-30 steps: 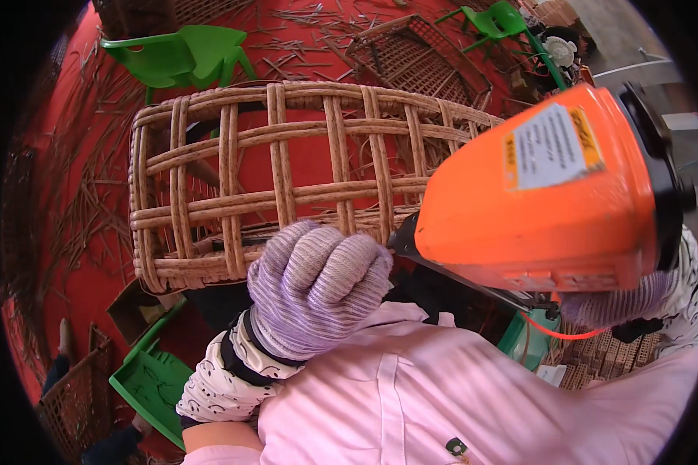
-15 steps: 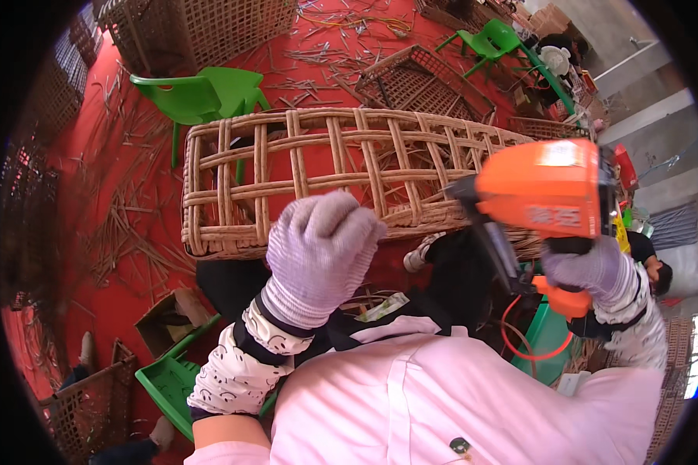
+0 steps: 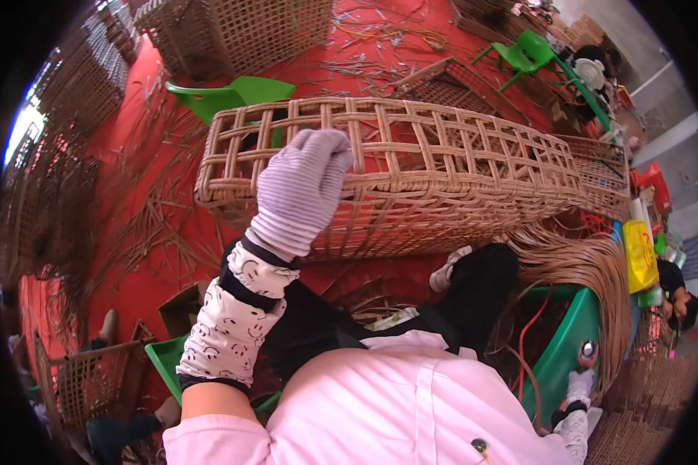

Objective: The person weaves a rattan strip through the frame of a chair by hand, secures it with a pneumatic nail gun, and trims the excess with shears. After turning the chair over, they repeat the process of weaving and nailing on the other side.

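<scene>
A brown woven wicker basket (image 3: 457, 190) with an open lattice lies in front of my lap. My left hand (image 3: 298, 190), in a purple-and-white striped glove, is closed against the lattice near its left end. The fingers hide whatever they pinch. Far to the lower right is my right hand (image 3: 580, 385), gloved and small in view, at the rim of a green plastic tub (image 3: 551, 364). It is closed around a small silver-and-red tool (image 3: 589, 354) whose kind I cannot make out. No orange power tool shows in view.
Brown strands (image 3: 597, 271) drape over the tub, beside a yellow bag (image 3: 640, 256). A green chair (image 3: 240, 93) stands behind the basket. Other baskets (image 3: 233, 35) and cane scraps (image 3: 155, 201) lie about the red floor. A person (image 3: 675, 294) is at right.
My right hand has gone from holding up an orange power tool to the tub at lower right, and the tool has left view. My left hand has moved up over the lattice; the basket appears tilted.
</scene>
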A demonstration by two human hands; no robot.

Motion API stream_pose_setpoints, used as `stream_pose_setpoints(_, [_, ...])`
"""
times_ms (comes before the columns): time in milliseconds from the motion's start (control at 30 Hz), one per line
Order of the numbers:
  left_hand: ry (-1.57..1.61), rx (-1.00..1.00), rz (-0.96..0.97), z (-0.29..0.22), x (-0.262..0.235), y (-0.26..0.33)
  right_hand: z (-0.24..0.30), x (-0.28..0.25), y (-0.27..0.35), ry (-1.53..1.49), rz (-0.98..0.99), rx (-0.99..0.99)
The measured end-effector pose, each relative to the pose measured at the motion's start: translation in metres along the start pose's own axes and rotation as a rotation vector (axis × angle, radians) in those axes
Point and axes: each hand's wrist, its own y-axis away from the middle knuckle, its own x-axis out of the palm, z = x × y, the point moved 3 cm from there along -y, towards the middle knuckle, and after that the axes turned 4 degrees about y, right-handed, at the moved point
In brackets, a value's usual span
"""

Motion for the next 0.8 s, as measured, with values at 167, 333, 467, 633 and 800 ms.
stream_pose_setpoints(167, [-0.498,0.035,-0.089,0.023,-0.051,0.015,0.069,-0.062,-0.004,0.428,0.268,-0.145])
stream_pose_setpoints(333, [-0.183,-0.355,-0.138,0.077,-0.068,0.048,0.298,-0.180,0.038,-0.228,-0.260,-1.049])
stream_pose_setpoints(467, [0.416,-0.581,-0.206,0.139,-0.062,0.115,0.462,-0.261,0.217,-0.557,-0.479,-1.836])
stream_pose_setpoints(633, [0.672,-0.868,0.005,0.152,-0.010,0.165,0.555,-0.268,0.362,-0.164,-0.596,-1.983])
stream_pose_setpoints(800, [0.597,-0.781,-0.127,0.175,0.020,0.170,0.600,-0.247,0.371,-0.216,-0.699,-1.831])
